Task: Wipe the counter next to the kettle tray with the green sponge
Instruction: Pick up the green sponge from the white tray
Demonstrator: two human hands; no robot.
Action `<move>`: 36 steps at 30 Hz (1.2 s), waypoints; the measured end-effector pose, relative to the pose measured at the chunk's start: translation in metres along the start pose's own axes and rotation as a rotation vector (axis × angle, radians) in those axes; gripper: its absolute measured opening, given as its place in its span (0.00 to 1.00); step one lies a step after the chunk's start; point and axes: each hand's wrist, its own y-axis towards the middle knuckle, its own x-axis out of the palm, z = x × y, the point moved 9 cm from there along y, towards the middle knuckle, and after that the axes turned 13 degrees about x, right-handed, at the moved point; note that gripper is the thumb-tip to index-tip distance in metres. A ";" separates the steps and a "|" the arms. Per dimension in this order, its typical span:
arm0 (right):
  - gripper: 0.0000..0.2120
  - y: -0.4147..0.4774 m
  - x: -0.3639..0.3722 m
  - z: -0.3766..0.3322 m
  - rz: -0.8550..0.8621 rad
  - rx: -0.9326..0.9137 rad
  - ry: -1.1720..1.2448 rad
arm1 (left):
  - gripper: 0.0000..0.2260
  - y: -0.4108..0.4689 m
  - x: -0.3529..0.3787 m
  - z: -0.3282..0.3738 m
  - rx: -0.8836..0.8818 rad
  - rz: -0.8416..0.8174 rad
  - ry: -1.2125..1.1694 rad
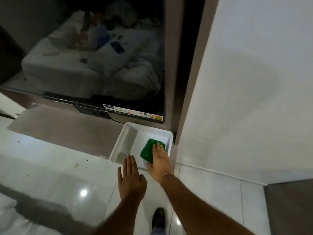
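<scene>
The white bin (122, 146) sits on the floor (50, 167), hemmed in at its far edge by the dark screen (84, 65) and on its right by the wall (245, 99). Its top is open, and its left half lies bare. The floor along its near and left edges is open, apart from small specks of debris (77, 165) further left.
</scene>
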 end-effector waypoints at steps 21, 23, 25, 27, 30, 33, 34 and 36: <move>0.44 0.080 0.053 0.001 -0.031 0.086 -0.342 | 0.38 0.032 0.032 -0.054 0.148 -0.048 -0.088; 0.42 0.078 0.045 0.006 -0.050 0.100 -0.316 | 0.38 0.038 0.027 -0.043 0.180 -0.089 -0.077; 0.44 0.071 0.030 0.012 -0.051 0.110 -0.249 | 0.38 0.044 0.018 -0.032 0.169 -0.114 -0.085; 0.45 0.058 0.010 0.017 -0.045 0.110 -0.183 | 0.37 0.050 0.008 -0.016 0.163 -0.144 -0.121; 0.34 0.034 -0.035 0.036 0.052 0.138 -0.062 | 0.38 0.054 -0.010 0.029 0.219 -0.125 -0.163; 0.31 -0.002 -0.083 0.068 0.184 0.196 0.018 | 0.37 0.055 -0.018 0.094 0.338 -0.140 -0.082; 0.31 -0.017 -0.098 0.084 0.219 0.222 0.026 | 0.37 0.053 -0.015 0.121 0.390 -0.163 -0.054; 0.31 -0.046 -0.123 0.123 0.275 0.282 0.064 | 0.36 0.046 -0.005 0.174 0.520 -0.198 -0.023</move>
